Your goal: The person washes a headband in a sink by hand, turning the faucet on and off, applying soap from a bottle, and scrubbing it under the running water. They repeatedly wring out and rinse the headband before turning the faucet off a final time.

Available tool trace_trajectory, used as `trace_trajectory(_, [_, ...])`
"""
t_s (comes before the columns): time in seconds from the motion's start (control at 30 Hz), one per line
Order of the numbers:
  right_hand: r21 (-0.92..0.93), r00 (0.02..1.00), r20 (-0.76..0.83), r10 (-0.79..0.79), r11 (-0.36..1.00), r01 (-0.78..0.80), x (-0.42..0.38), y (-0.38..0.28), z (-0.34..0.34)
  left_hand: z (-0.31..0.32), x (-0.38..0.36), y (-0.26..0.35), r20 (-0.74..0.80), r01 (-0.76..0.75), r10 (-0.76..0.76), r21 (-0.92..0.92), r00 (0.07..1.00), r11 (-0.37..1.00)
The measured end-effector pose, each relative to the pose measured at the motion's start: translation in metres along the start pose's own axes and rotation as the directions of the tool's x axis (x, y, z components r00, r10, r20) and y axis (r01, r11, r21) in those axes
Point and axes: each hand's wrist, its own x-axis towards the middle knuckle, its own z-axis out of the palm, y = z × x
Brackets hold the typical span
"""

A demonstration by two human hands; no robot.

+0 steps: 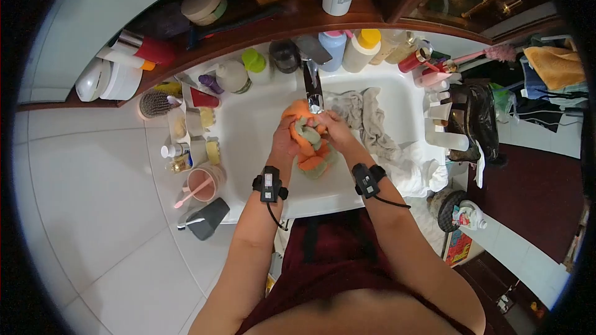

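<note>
A bunched orange and grey-green cloth (310, 161) is gripped between my two hands over the white sink (245, 124). My left hand (285, 139) is closed on its left side, while the fingers of my right hand (338, 131) hold its upper right. Directly above the cloth is the chrome faucet (314, 90), whose spout end overlaps its top edge in this view. To the right of my right hand, a grey wet-looking cloth (372, 121) lies crumpled in the sink, with white fabric (413, 170) heaped at the right rim.
Bottles line the back ledge, among them a yellow-capped bottle (361, 53) and a green-capped one (256, 65). At left stand a pink cup (203, 183) with a toothbrush and a hairbrush (155, 105). A wooden shelf (248, 34) overhangs the back; a black bag (472, 118) hangs right.
</note>
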Motion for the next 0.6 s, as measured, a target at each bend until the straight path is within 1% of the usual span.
trace_trajectory(0.03, [0.076, 0.999, 0.043, -0.028, 0.997, 0.024, 0.007, 0.001, 0.0, -0.003, 0.001, -0.001, -0.018, -0.083, 0.085, 0.072, 0.996, 0.994])
trace_trajectory(0.1, [0.249, 0.992, 0.07, -0.104, 0.965, 0.084, 0.011, -0.002, 0.0, -0.005, 0.005, -0.005, -0.027, -0.24, 0.252, 0.217, 0.967, 0.946])
trace_trajectory(0.13, [0.332, 0.986, 0.078, -0.146, 0.936, 0.112, 0.009, -0.007, 0.004, -0.006, 0.005, -0.007, -0.057, -0.219, 0.242, 0.266, 0.969, 0.939])
trace_trajectory(0.2, [0.373, 0.992, 0.019, -0.124, 0.921, 0.108, 0.01, -0.012, 0.007, -0.007, 0.003, -0.01, -0.116, -0.174, 0.229, 0.357, 0.967, 0.918])
trace_trajectory(0.23, [0.392, 0.994, -0.01, -0.113, 0.914, 0.108, 0.012, -0.012, 0.007, 0.004, -0.005, -0.01, -0.068, -0.127, 0.154, 0.3, 0.986, 0.945])
trace_trajectory(0.3, [0.32, 0.995, -0.018, -0.096, 0.943, 0.097, 0.014, -0.011, 0.007, 0.026, -0.02, -0.013, 0.039, -0.019, 0.012, 0.189, 0.999, 0.982])
trace_trajectory(0.33, [0.282, 0.996, -0.022, -0.085, 0.955, 0.088, 0.015, -0.009, 0.007, 0.03, -0.021, -0.016, 0.107, -0.022, 0.003, 0.175, 0.994, 0.984])
trace_trajectory(0.4, [0.142, 0.979, -0.073, -0.192, 0.969, 0.201, 0.011, 0.0, 0.013, 0.035, -0.02, -0.019, 0.245, -0.023, -0.013, 0.145, 0.969, 0.989])
trace_trajectory(0.43, [0.068, 0.964, -0.092, -0.248, 0.965, 0.255, 0.007, 0.002, 0.015, 0.035, -0.017, -0.019, 0.243, -0.045, 0.005, 0.159, 0.97, 0.986])
trace_trajectory(0.5, [-0.056, 0.952, -0.016, -0.306, 0.951, 0.304, 0.014, 0.016, 0.007, 0.034, -0.006, -0.021, 0.24, -0.086, 0.039, 0.188, 0.97, 0.978])
trace_trajectory(0.6, [-0.216, 0.939, 0.058, -0.339, 0.914, 0.343, 0.022, 0.031, 0.0, 0.016, 0.013, -0.025, 0.144, -0.114, 0.088, 0.183, 0.986, 0.977])
